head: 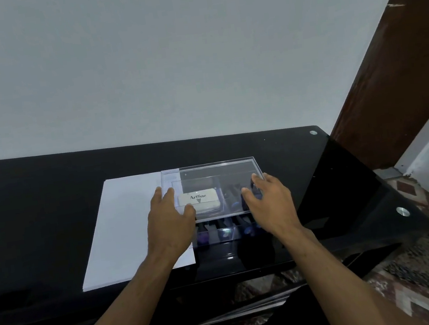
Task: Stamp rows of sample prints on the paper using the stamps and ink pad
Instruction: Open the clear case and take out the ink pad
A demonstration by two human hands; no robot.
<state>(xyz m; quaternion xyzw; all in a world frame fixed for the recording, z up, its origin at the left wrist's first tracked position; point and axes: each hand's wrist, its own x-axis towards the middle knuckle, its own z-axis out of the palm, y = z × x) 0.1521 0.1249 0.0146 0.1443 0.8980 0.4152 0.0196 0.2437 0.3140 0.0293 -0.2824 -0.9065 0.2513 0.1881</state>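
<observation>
Your two forearms reach in from the near edge, so start with them and work left to right. On the left lies the white paper (124, 228), flat on the black glass bench (37, 213), its right edge tucked just under the clear plastic box (213, 189). Your left hand (171, 222) is at the box's left side, thumb curled round the near edge of the clear lid (214, 169) and fingers (162, 196) up along its left edge, so it grips the lid. Through the lid you can see the white Artline ink pad (199, 201) in the left compartment, and dark stamps (233, 203) to its right, with more stamps in the front row below the lid's near edge; how many is too blurred to tell. Your right hand (270, 201) holds the lid's right side, fingers curled over that edge.

This looks like the opening step: getting the lid off. Lift both sides evenly so the lid comes up level, and keep the base from riding up with it. Set the lid on the bench to the right, off the paper, which needs to stay flat and clean for stamping.
</observation>
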